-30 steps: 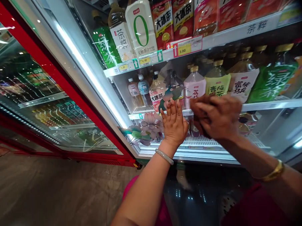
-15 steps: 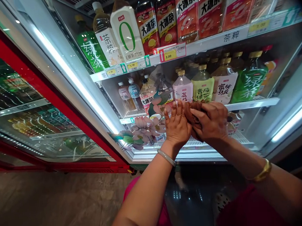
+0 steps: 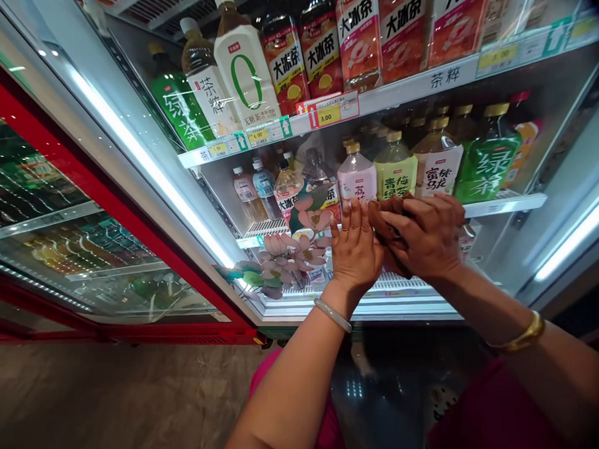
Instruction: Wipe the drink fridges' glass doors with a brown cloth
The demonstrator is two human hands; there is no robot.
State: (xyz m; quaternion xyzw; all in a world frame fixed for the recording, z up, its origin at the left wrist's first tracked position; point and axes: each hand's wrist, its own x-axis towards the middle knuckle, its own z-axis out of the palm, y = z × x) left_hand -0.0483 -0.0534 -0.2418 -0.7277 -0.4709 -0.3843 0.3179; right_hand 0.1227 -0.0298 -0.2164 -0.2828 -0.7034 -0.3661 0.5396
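Observation:
My left hand [image 3: 356, 248], with a pale bangle at its wrist, lies flat against the glass door with fingers stretched out. Just right of it, my right hand [image 3: 426, 235] is at the glass with bent fingers drawn together, a gold bracelet on its wrist. A dark brown shape [image 3: 392, 237] shows between the hands; whether it is a reflection or something held, I cannot tell. Left of my left hand, a pink and green flower decal [image 3: 285, 255] covers part of the glass. Behind the hands stand a pink-labelled bottle [image 3: 357, 177] and a yellow-green-labelled bottle [image 3: 395, 172].
An upper shelf edge [image 3: 397, 91] with price tags carries large tea bottles. On the middle shelf at right stands a green bottle [image 3: 488, 157]. A red-framed cooler [image 3: 146, 254] adjoins on the left, above the brown floor [image 3: 113, 405].
My right hand has shifted slightly right, and its bent fingers have changed position. My left hand stays flat on the glass. The camera view has moved a little, shifting the shelves leftward.

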